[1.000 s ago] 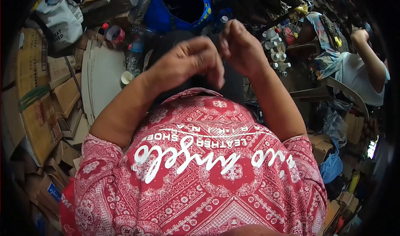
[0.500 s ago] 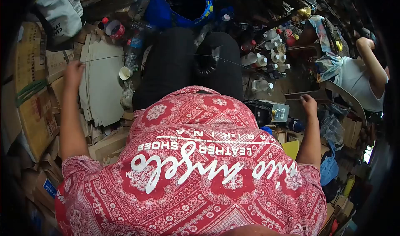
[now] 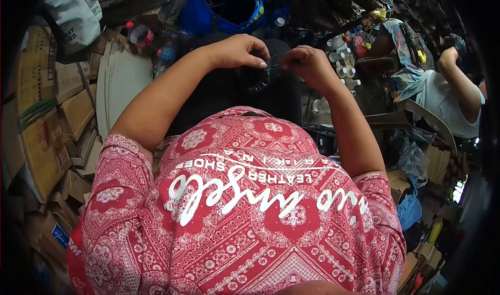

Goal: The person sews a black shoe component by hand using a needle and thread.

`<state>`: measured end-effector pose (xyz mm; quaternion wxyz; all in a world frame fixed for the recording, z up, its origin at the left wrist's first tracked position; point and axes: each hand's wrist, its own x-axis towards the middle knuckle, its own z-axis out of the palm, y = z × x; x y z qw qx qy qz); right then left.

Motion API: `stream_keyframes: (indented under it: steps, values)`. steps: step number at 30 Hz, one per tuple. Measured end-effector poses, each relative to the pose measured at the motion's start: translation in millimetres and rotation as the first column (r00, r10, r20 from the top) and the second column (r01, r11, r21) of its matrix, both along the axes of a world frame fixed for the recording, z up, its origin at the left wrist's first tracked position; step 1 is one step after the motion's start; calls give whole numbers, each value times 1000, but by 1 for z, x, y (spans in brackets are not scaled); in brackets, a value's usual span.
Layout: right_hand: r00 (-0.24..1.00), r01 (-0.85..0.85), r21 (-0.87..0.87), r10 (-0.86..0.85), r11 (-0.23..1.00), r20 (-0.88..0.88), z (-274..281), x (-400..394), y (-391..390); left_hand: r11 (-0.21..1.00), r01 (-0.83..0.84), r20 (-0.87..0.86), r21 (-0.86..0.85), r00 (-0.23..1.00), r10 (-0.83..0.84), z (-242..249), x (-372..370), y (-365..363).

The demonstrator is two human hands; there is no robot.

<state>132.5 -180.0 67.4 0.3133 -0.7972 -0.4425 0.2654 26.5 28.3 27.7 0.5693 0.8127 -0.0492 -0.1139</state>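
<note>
My left hand (image 3: 245, 51) is over my lap, thumb and forefinger pinched together at a thin thread. Close by on the right, my right hand (image 3: 307, 65) is also pinched, with the thread too fine to follow fully between the hands. A dark, rounded piece with a puckered edge (image 3: 256, 82), looking like the toe of a black leather shoe, rests between my knees just under the fingers. Its far side blends into my black trousers, and any needle is too small to make out.
A blue bag (image 3: 195, 16) stands open ahead of my knees. Clear plastic bottles (image 3: 344, 60) cluster to the right, near a person in a white top (image 3: 453, 99). A pale board (image 3: 117, 81) and cardboard boxes (image 3: 39, 86) crowd the left. A red-capped bottle (image 3: 139, 34) lies ahead.
Both hands have come inward from wide apart, where the thread was stretched straight across my lap, and now meet above the black piece. My forearms now cover part of the bottles and board.
</note>
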Motion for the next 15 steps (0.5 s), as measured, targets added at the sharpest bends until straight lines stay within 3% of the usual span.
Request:
stream_keyframes:
  steps: [1,4,11,13,15]
  values:
    - [988,-69,5,67,998,137,-1,2,2,998,54,-65,38,997,-52,3,1,1]
    - [978,-136,43,127,990,166,-1,6,4,998,65,-98,-26,993,-67,4,3,0]
    - [980,-177,75,169,981,104,-9,0,3,979,40,-149,-201,986,-71,-9,6,-5]
    - [998,-57,100,58,993,-9,-16,-7,-1,968,6,-175,-252,983,-51,-12,5,-6]
    - [1000,-24,143,26,989,-7,-24,-13,-7,961,9,-179,-275,982,-60,-13,3,-4]
